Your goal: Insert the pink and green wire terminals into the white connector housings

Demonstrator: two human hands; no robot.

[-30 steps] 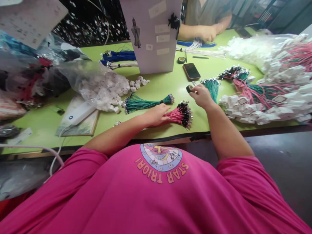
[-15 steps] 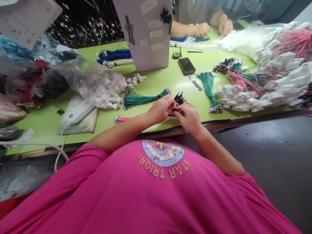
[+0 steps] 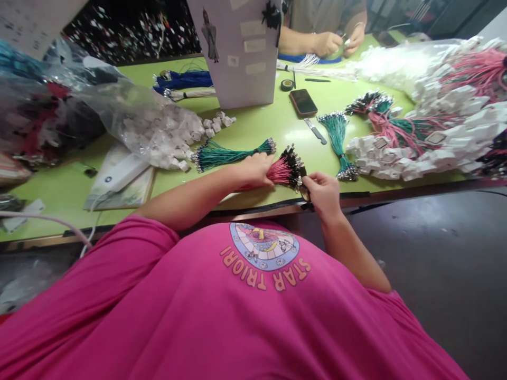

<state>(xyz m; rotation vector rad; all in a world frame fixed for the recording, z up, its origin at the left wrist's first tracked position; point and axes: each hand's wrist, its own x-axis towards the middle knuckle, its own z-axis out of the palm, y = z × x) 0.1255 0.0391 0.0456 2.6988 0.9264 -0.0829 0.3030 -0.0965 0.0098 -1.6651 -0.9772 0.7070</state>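
My left hand (image 3: 256, 170) grips the pink wires (image 3: 279, 173), centre of frame, black ends (image 3: 293, 162) fanned to the right. My right hand (image 3: 325, 193), just right of them, pinches a tape roll (image 3: 304, 191). Green bundle (image 3: 225, 154) at centre-left; knife (image 3: 316, 132) above right of centre.

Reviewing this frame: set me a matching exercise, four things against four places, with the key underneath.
1. Pink wire bundle with black ends
2. Small dark ring-shaped tape roll
3. Slim grey-handled metal knife
4. White plastic device with cable

A. In the right hand
B. On a flat patterned board
C. Under the left hand
D. Between the dark rectangular phone and a green wire bundle

Pairs: 1-C, 2-A, 3-D, 4-B
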